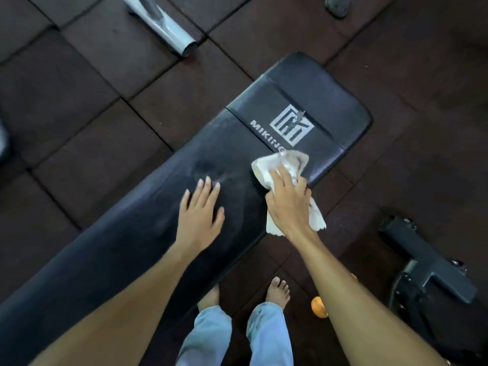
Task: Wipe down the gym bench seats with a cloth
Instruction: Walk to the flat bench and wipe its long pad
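While I stand barefoot at the near edge of the long black pad (126,249), my feet (277,291) sit just under its side, close enough, I judge, to lean over the surface without stretching. An orange object (319,307) lies on the floor to the right of them; I cannot tell what it is.

My left hand (202,215) lies flat on the pad, fingers spread wide and holding nothing. I read that as a brace, taking my weight and steadying me.

My right hand (287,204) presses down on the pale cloth (280,167), the grip closed over its bunched middle, so the loose corners spill out near and far of the palm. The cloth sits at the right side of the surface, touching the seam where the long pad meets the shorter seat pad (330,101). Holding it bunched probably gives me firmer pressure at that edge.

Farther out, the seat pad carries a white logo (291,125), and it looks not yet wiped. Beyond, a grey metal tube (169,30) rests on the floor tiles (79,101).
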`<state>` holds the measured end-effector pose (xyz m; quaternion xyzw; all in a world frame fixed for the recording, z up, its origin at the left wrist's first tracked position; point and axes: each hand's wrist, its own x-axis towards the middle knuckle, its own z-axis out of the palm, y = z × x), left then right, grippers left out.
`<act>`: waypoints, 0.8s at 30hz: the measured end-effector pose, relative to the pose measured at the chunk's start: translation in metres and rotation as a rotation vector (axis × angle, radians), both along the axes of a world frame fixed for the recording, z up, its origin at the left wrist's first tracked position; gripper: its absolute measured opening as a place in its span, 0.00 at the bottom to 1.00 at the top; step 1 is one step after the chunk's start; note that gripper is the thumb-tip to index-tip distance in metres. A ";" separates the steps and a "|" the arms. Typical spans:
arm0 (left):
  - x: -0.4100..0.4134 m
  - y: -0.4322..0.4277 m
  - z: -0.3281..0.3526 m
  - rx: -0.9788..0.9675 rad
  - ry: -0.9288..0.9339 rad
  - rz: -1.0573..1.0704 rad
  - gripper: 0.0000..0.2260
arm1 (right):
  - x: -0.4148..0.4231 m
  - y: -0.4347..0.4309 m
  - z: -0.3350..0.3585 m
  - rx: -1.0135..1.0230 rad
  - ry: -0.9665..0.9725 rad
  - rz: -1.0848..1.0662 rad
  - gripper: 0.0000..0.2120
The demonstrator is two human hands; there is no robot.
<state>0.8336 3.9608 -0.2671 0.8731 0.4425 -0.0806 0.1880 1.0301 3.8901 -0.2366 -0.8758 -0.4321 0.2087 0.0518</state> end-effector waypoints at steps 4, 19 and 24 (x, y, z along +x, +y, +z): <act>-0.046 -0.010 0.079 -0.145 -0.047 0.180 0.18 | -0.034 -0.017 0.078 0.058 0.173 -0.053 0.18; -0.291 -0.160 0.373 -0.059 -0.073 0.881 0.22 | -0.274 -0.009 0.358 0.108 0.377 0.866 0.19; -0.371 -0.293 0.389 -0.100 -0.072 1.377 0.22 | -0.400 -0.049 0.383 -0.019 0.303 1.287 0.17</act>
